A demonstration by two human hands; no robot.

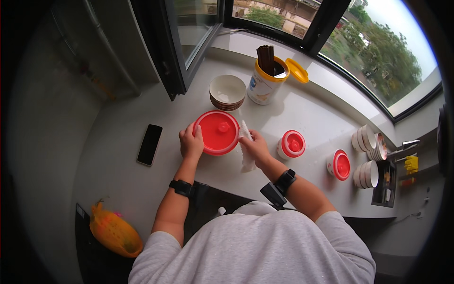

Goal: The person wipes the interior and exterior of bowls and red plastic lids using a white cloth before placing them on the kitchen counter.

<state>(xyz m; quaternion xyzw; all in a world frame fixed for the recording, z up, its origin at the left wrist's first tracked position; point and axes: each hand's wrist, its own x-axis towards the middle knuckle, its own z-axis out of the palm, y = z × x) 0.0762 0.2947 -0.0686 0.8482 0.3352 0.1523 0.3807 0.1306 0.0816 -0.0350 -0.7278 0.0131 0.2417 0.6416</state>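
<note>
A large round container with a red lid (214, 138) is before me on the white countertop. My left hand (192, 142) grips its left rim, the thumb lying over the lid's edge. In my right hand (256, 145) is a white cloth (248, 161), pinched against the container's right side; part of it hangs down toward the counter. To the right of that hand stands a smaller red-lidded container (292, 145). Another small container with a red lid (341, 165) sits farther right.
Behind the large container are stacked bowls (227, 90) and a yellow-rimmed can (264, 87) holding chopsticks (266, 60). A smartphone (149, 145) lies to the left. More bowl stacks (366, 174) stand beside the sink (386, 184). An open window sash (195, 46) juts over the counter.
</note>
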